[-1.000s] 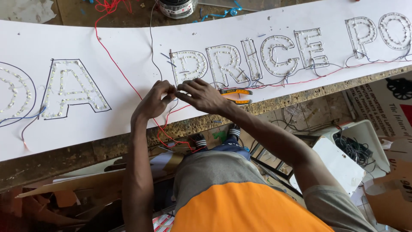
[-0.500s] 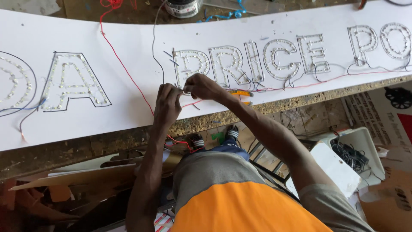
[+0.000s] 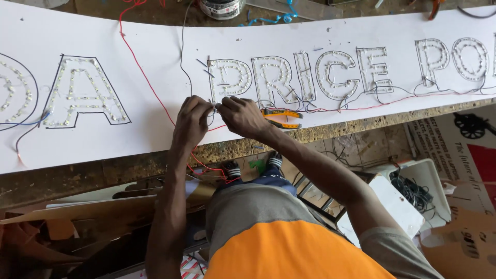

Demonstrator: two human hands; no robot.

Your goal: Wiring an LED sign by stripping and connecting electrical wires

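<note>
On the white sign board point(image 3: 155, 129), left hand point(image 3: 192, 121) and right hand point(image 3: 243, 116) fingers pinch thin wires point(image 3: 213, 107).

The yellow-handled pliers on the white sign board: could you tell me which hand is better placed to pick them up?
Probably the right hand. The pliers lie just beside it on the sign board, while the left hand sits on the far side. Both hands pinch thin wires between them.

Only 1 view: head camera, looking steeply down from above the torso, close over both hands point(image 3: 217, 121) at the bench's point(image 3: 77, 175) near edge; white board point(image 3: 103, 139) spanning left to right beyond.
</note>
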